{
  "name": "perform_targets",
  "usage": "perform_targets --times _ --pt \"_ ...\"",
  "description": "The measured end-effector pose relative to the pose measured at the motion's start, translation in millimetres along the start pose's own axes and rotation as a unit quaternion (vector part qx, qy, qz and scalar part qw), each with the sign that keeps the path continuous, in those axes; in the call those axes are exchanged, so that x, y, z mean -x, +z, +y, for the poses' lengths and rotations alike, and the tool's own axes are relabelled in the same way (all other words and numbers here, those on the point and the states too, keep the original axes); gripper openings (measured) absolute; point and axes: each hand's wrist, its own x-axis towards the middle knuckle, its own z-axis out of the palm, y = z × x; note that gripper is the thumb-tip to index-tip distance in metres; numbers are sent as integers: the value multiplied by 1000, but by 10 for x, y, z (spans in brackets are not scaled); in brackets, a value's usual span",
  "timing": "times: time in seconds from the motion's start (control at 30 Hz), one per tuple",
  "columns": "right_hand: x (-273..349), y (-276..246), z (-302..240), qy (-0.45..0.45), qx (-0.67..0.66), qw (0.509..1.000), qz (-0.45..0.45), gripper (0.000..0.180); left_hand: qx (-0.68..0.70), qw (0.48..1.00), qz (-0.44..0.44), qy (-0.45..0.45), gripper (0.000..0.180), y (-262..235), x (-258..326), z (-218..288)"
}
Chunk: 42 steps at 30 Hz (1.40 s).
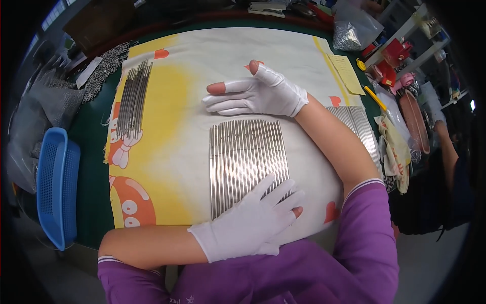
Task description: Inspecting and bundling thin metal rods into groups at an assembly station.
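A row of shiny thin metal rods (248, 152) lies side by side on the printed cloth in front of me. My left hand (250, 218), in a white glove, rests over the near right part of the row with its fingers spread; one bare fingertip shows. Beyond the rods' far ends is my right hand (258, 93), also gloved in white, turned on its side with the palm partly showing. Its fingers are stretched out, its thumb points away from me, and nothing is in it. Two bare fingertips stick out of that glove.
A bundle of darker rods (134, 101) lies at the left of the cloth (177, 187). More rods (357, 126) are at the right, partly behind my right forearm. A blue plastic basket (58, 187) stands left. Yellow paper (347, 75) and a yellow pen-like tool (375, 98) lie right. Another person's arm (446, 152) shows far right.
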Motion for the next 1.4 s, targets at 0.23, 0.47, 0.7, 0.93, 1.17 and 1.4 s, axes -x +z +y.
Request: perform_targets --times 0.23,0.47,0.7,0.93,1.17,1.4 --pt "301 59 124 -46 58 997 12 95 -22 999 -32 -37 80 56 431 -125" --pt "158 106 24 -39 14 999 3 96 -11 1000 10 -21 64 141 194 -105" --pt "-239 137 143 15 -55 996 -64 85 1 1000 -11 27 62 57 39 -68" --pt "-215 76 182 -10 -65 993 -96 87 -25 999 -30 18 60 24 -40 -25" --pt "-241 112 168 5 -9 993 -115 88 -81 996 -41 0 66 44 -9 107" --pt "126 30 42 4 37 999 -2 84 -39 994 -31 96 62 51 -354 166"
